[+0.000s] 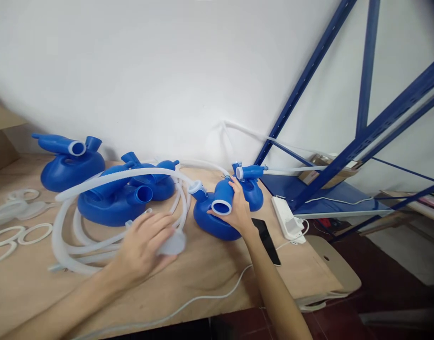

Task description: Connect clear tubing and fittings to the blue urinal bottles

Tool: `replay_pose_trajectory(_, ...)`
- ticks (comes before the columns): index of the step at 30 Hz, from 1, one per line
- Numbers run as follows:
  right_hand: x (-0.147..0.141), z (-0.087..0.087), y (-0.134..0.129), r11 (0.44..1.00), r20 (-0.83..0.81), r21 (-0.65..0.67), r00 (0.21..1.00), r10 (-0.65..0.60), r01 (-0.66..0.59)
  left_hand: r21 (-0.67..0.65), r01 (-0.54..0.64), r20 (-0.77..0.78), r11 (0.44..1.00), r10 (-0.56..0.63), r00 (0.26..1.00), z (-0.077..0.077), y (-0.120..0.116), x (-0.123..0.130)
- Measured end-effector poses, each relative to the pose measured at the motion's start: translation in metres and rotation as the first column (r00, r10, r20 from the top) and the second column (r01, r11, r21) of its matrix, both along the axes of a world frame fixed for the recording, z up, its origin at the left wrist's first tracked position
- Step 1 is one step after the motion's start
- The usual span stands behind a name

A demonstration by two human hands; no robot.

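Observation:
My right hand (239, 208) grips the neck of a blue bottle (217, 228) that stands on the wooden table (206, 278). The round mouth of that neck has a white rim and faces me. Left of it, my left hand (148, 243) holds a translucent white piece (172, 242) between its fingers and thumb. Beneath and behind the left hand lies a coiled translucent hose (66, 250). More blue bottles stand close by: one (110, 208) behind the left hand, and a smaller-looking one (253, 193) just behind the right hand.
Another blue bottle (70, 170) stands at the back left, near white rings (35, 233). At the right lie a dark phone (268, 241) and a white power strip (286, 219), beside a blue metal shelf (344, 200). A white cable (199, 298) crosses the table's front.

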State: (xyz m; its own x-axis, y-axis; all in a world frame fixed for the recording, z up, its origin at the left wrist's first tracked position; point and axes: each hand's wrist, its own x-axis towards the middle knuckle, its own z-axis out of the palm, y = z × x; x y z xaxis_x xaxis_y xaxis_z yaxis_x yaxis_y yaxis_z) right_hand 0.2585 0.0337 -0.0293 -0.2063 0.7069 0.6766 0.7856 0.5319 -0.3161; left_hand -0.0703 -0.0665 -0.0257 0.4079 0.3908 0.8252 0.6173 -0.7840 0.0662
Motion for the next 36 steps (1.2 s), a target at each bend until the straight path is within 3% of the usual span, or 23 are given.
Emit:
replay_pose_trajectory(2,-0.003,0.001,0.0,1.0,0.011,0.007,1.0,0.024,-0.024,0.02,0.098,0.008,0.995,-0.098,0.995,0.006,0.027,0.054)
replay_pose_trajectory(4,-0.006,0.001,-0.002,0.999,-0.004,-0.037,1.0,0.007,-0.007,0.018,0.123,0.067,0.992,-0.124,0.99,0.008,0.054,0.096)
replay_pose_trajectory(6,-0.009,0.0,-0.004,0.997,-0.018,-0.071,1.0,-0.012,0.011,0.005,0.098,0.103,0.995,-0.098,0.99,0.003,0.075,0.124)
replay_pose_trajectory(9,-0.013,-0.001,-0.006,0.997,-0.028,-0.076,0.999,-0.037,0.035,-0.002,0.012,0.15,1.0,-0.012,0.989,-0.008,0.093,0.145)
replay_pose_trajectory(14,-0.017,0.001,-0.004,0.993,-0.03,-0.087,0.996,-0.085,0.082,-0.16,-0.163,0.068,0.974,0.176,0.982,-0.009,0.097,0.15)
replay_pose_trajectory(23,-0.015,0.004,-0.001,0.994,-0.073,-0.069,0.994,-0.085,0.08,-0.292,-0.332,-0.015,0.897,0.343,0.939,0.002,0.101,0.167)
replay_pose_trajectory(26,-0.012,0.005,0.002,0.995,-0.083,-0.072,0.994,-0.07,0.064,-0.276,-0.293,-0.04,0.916,0.294,0.955,0.006,0.108,0.168)
replay_pose_trajectory(31,-0.009,0.0,-0.003,0.996,-0.052,-0.085,0.998,-0.027,0.022,-0.181,-0.064,0.076,0.981,0.079,0.994,0.004,0.124,0.161)
replay_pose_trajectory(36,-0.008,-0.003,-0.003,0.969,-0.025,-0.22,0.993,-0.118,0.11,-0.003,-0.002,0.189,1.0,0.002,0.982,0.0,0.118,0.144)
